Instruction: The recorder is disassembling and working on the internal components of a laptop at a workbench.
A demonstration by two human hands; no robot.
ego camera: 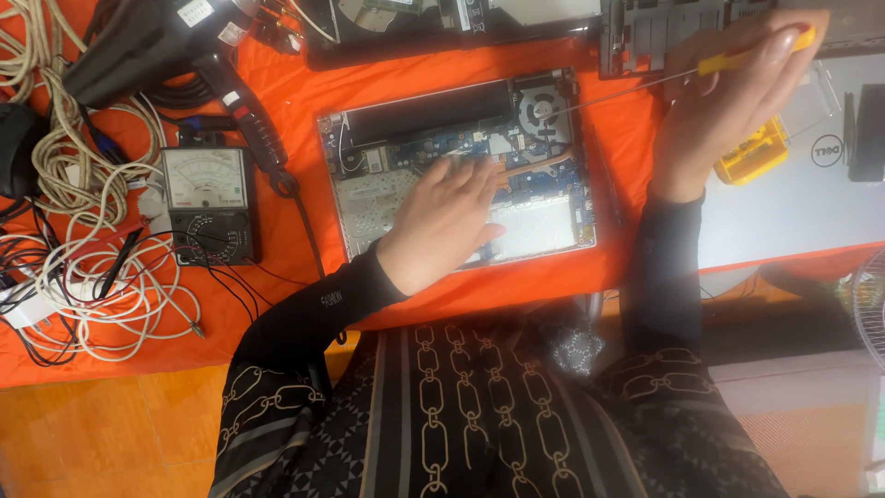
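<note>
An opened laptop (553, 231) lies bottom-up on an orange cloth, its circuit board, black battery bar and round fan (542, 106) exposed. My left hand (442, 219) rests flat on the board, fingers spread near a copper heat pipe. My right hand (728, 97) is raised to the right of the laptop and grips a long thin screwdriver with a yellow handle (728, 61). Its metal shaft runs left and its tip sits at the fan area.
An analog multimeter (207, 203) with leads lies left of the laptop, beside tangled white cables (83, 277) and a black hot-air gun (157, 46). A silver laptop lid (793, 203) with a yellow tool (751, 152) lies right. More laptop parts sit along the top edge.
</note>
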